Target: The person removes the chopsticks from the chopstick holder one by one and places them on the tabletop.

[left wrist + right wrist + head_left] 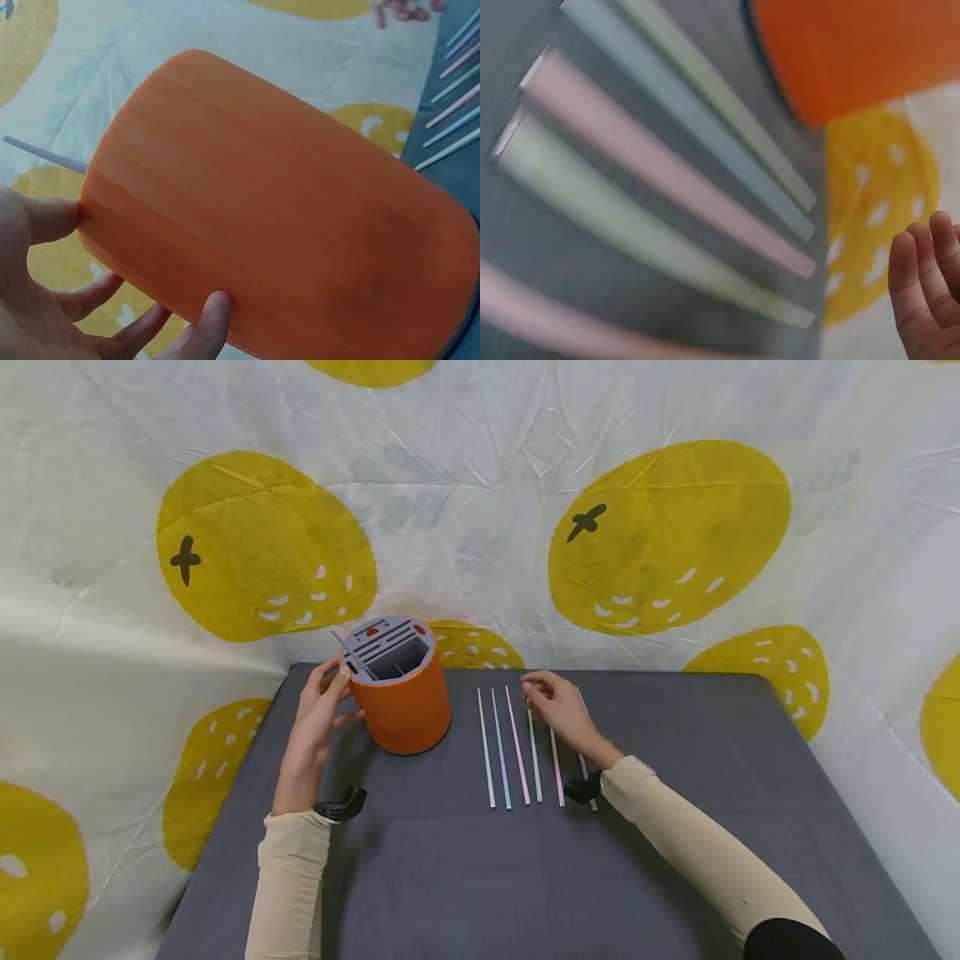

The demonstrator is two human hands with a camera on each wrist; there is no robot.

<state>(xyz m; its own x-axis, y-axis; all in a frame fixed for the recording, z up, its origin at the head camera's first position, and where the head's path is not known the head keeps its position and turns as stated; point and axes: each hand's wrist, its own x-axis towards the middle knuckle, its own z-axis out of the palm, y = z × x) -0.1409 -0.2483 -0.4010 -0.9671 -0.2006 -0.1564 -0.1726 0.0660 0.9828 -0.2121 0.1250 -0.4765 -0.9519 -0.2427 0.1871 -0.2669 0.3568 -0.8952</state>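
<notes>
An orange round utensil holder (401,714) stands at the back left of the table, its grey top divided into slots and compartments. One pale chopstick (49,156) leans out of its left side. My left hand (313,718) touches that side, thumb near the rim and fingers spread along the wall. Several pastel chopsticks (515,747) lie side by side on the cloth, pink, blue and pale green. Over their far ends is my right hand (561,708), fingers loosely bent, nothing visible in them. It covers parts of the chopsticks on the right.
A dark grey cloth covers the table (450,877). Behind it hangs a white curtain (465,535) with yellow fruit prints, close to the table's back edge and the holder.
</notes>
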